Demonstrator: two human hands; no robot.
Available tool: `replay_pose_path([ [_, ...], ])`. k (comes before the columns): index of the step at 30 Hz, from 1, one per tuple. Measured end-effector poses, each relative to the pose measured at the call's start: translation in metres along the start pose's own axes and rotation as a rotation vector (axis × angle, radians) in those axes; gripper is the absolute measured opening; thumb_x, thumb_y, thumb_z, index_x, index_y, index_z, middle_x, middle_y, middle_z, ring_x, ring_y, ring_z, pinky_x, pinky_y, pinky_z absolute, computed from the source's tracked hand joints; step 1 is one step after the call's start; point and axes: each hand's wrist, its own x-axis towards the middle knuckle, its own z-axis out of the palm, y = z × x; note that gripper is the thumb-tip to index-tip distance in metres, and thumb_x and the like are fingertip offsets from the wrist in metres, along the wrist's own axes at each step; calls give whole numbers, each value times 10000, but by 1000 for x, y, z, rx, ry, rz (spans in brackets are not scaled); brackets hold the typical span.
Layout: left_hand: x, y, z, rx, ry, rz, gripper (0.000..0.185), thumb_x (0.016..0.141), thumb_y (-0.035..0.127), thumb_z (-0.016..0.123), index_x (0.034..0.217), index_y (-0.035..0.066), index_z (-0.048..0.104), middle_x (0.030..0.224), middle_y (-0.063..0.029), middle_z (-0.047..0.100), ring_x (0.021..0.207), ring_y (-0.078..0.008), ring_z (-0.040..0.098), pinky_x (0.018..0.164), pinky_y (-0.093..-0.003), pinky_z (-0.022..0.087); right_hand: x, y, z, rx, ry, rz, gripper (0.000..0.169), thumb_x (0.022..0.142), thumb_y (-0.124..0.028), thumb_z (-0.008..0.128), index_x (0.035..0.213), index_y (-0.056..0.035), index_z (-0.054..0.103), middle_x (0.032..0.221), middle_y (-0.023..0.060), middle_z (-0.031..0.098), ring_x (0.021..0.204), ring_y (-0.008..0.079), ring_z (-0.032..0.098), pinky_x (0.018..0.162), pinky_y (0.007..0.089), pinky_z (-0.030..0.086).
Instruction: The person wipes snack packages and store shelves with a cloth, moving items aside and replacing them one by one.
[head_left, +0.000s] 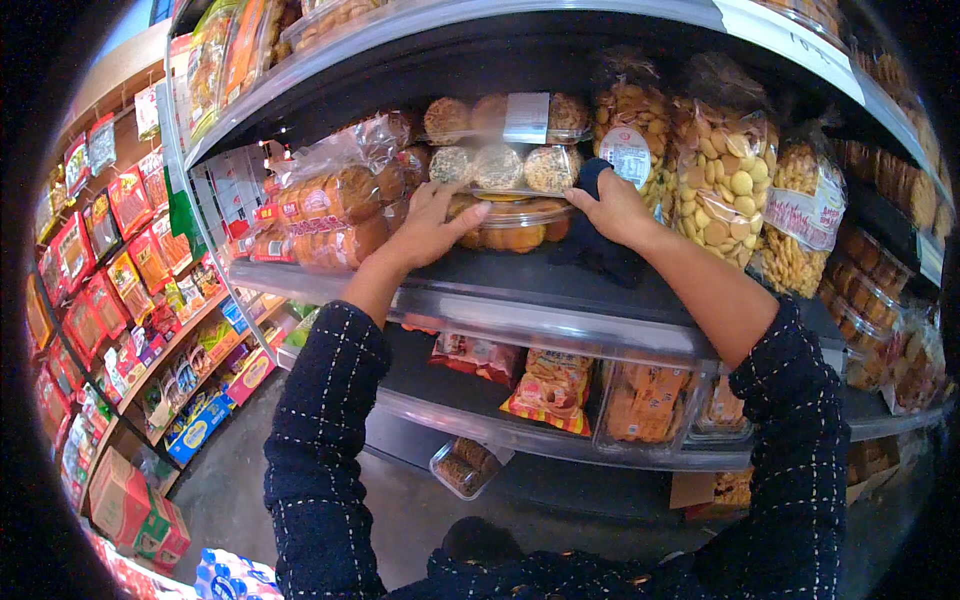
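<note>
A stack of clear plastic pastry boxes stands on the dark shelf in front of me. My left hand (442, 221) grips the left end of the box of seeded round pastries (499, 168); its thumb lies over the lid of a rounded tub of golden pastries (517, 234) underneath. At the right end, my right hand (616, 204) holds a dark cloth (600, 244) that hangs down onto the shelf. Its thumb touches the same box's lower right corner. Another box of round pastries (491, 116), bearing a white label, sits on top.
Bagged bread rolls (337, 217) lie left of the stack. Bags of round biscuits (724, 180) and a bag of twisted snacks (799, 217) stand to the right. A clear shelf lip (540, 322) runs along the front. Below are snack bags (551, 386) and a pastry box (466, 466).
</note>
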Motion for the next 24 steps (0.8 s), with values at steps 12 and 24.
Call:
replay_pose_path([
  [12,26,-8,3,-85,84,-405,569,759,293,669,1176,-51,492,1083,-186,596,1009,-265,565,897,-329,416,-6,-2,-5,45,24,3,511,822,-417,579,963,70,515,948,282,587,904,421,574,797,462,452],
  [24,17,18,-9,-90,60,-332,504,765,218,633,1187,-22,498,1103,-201,594,1062,-311,553,928,-358,402,-6,-2,-3,55,48,-23,541,793,-422,603,905,100,516,908,302,588,865,422,585,770,469,459],
])
